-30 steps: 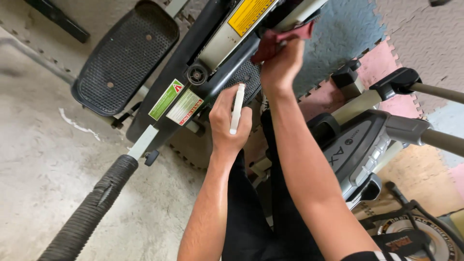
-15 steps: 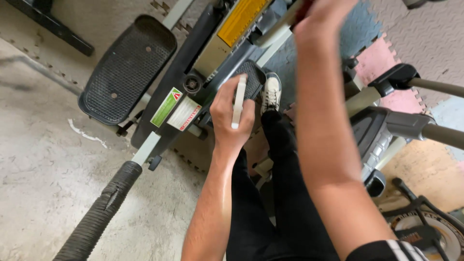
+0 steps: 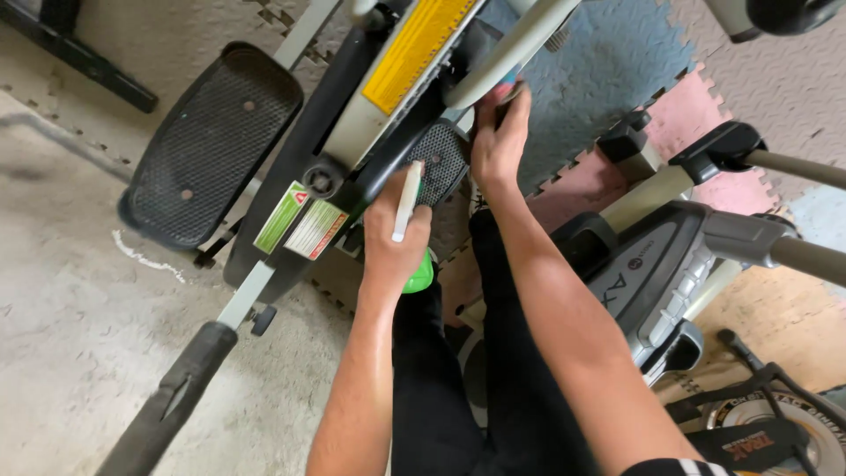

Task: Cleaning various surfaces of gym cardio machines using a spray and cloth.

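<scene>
The green object (image 3: 421,273) is mostly hidden under the left hand (image 3: 394,231). What is gripped by the right hand (image 3: 498,141) cannot be made out.

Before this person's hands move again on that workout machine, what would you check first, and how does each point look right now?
1. Left hand grips the white stick-like tool: ok.
2. Green object under the left hand is secure: cannot tell.
3. Right hand has reached the machine frame: ok.
4. What the right hand pinches: cannot tell, only a reddish edge shows.
5. Black pedal is free of both hands: ok.
</scene>
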